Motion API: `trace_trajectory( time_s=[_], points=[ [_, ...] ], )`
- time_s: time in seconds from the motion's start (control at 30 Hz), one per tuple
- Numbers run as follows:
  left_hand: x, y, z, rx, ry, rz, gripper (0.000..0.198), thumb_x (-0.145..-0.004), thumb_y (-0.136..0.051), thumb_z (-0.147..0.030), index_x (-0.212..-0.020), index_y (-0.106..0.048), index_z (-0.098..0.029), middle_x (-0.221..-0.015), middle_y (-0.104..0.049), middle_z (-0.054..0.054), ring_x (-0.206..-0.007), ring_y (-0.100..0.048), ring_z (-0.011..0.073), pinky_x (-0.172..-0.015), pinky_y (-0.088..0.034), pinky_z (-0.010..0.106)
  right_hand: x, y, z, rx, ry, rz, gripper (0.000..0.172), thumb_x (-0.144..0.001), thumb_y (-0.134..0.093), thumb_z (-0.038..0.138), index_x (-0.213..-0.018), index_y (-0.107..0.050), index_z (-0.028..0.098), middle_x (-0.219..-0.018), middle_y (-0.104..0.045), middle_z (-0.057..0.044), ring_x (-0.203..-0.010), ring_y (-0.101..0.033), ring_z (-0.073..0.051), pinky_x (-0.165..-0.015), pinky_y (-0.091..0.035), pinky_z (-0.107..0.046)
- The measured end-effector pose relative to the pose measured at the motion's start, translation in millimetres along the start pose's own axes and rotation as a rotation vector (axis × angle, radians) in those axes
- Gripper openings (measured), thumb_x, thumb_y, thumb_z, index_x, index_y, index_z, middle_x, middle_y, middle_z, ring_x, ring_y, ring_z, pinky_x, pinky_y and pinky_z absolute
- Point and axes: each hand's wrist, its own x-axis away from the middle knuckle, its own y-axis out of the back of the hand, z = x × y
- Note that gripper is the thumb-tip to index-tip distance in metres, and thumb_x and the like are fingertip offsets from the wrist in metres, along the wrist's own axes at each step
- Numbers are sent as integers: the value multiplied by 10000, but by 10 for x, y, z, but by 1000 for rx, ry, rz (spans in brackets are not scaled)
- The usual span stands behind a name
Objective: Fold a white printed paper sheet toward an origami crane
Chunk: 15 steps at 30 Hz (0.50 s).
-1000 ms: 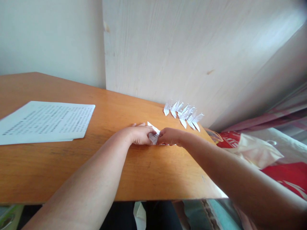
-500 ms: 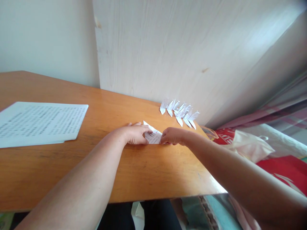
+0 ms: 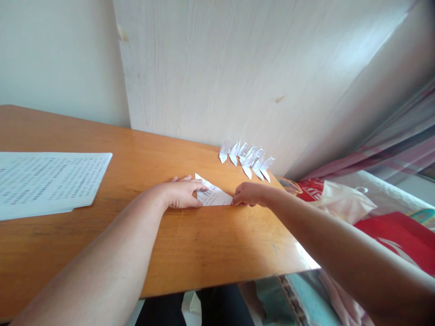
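Observation:
A small folded piece of printed white paper (image 3: 213,195) lies flat on the orange wooden table (image 3: 190,244). My left hand (image 3: 181,193) rests palm down on its left end, fingers pressing the paper onto the table. My right hand (image 3: 249,194) has its fingers curled and pinched on the paper's right tip. Behind them, near the wooden board, stands a row of several small folded paper pieces (image 3: 245,157).
A stack of printed sheets (image 3: 47,181) lies at the table's left. A pale wooden board (image 3: 220,72) leans upright behind the table. Past the table's right edge lie red and white plastic bags (image 3: 343,199) and striped fabric.
My right hand has slid right along the paper, away from my left hand, so more of the folded piece shows between them. The view has shifted slightly.

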Motion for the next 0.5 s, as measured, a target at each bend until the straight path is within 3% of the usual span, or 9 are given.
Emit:
trace_trajectory(
  time_s=[0.5],
  points=[
    [16,-17,40,75,-1,-15,689,-790,-584,-560,-1446,-413,-437,-1605,-254,5,-1502,-68,319,-1169,-61,574,-21,22,-209,-129,17,44,140,-667,-641,184,-562,-549,180,-521,-555,21,-481,-456,-106,-464,-303,-242]
  ],
)
